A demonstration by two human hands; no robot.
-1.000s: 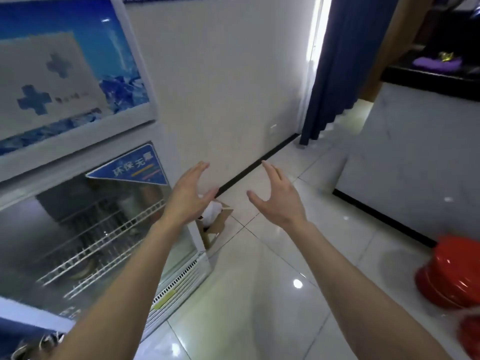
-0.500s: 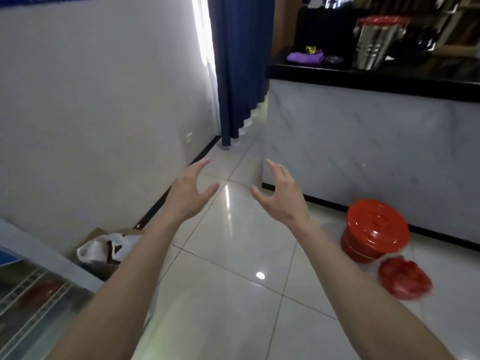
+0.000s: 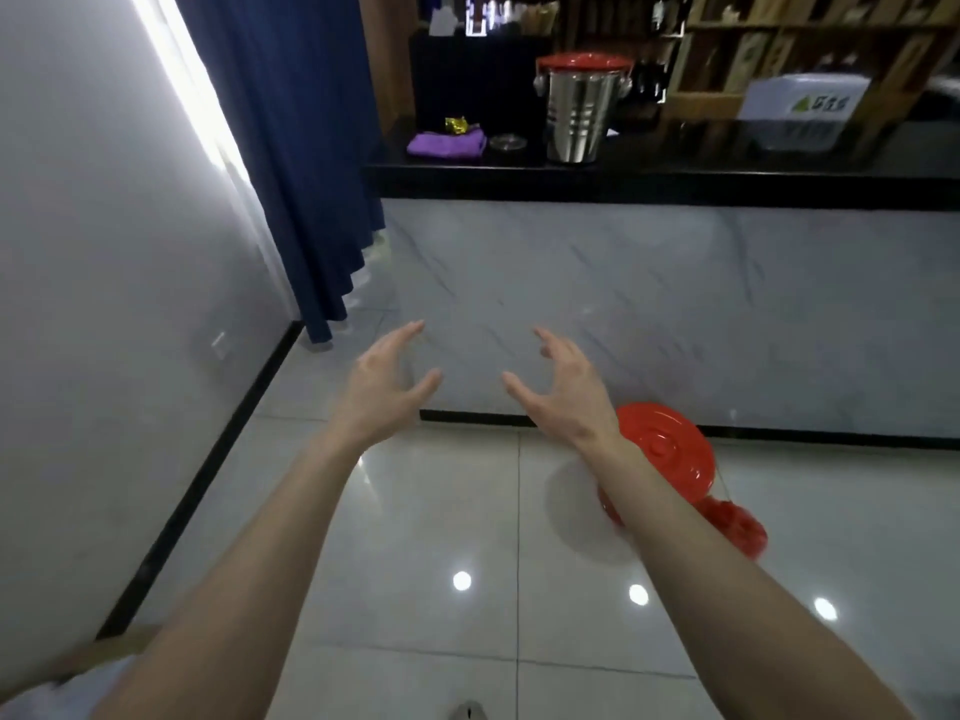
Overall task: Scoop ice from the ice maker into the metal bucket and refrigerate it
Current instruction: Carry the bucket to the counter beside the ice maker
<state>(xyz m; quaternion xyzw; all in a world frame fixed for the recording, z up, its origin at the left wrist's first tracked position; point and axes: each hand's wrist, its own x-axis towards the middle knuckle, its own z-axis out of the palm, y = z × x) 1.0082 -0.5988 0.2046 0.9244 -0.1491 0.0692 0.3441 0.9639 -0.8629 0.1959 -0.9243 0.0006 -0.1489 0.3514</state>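
On the black counter (image 3: 727, 171) the upright metal bucket (image 3: 576, 116) stood beyond your wide-spread, empty fingers (image 3: 402, 335), nearer your right hand (image 3: 563, 394) than left hand (image 3: 382, 394).

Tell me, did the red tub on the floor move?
No. The red tub sits right by the counter base, with the small red thing beside it, same as before. Only the camera turned.

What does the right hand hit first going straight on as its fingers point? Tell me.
Probably the counter's marble front; nothing shows between it and the right hand. The metal bucket stands higher on the countertop, off that line. Depth is unclear.
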